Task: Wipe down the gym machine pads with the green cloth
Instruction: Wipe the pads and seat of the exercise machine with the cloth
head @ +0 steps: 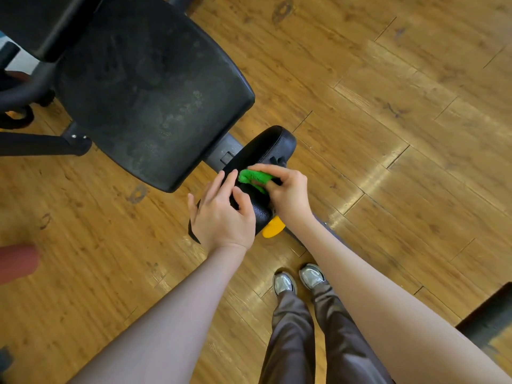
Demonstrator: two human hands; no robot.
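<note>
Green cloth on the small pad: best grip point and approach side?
Pinch the bunched upper fold of the green cloth, coming from the right as the right hand does. The cloth is crumpled against the small black pad, and the left hand occupies the pad's other side.

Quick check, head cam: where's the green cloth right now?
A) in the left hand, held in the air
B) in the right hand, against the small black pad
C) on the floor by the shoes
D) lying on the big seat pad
B: the right hand pinches the green cloth against the small black pad, while the left hand rests on that pad.
</note>
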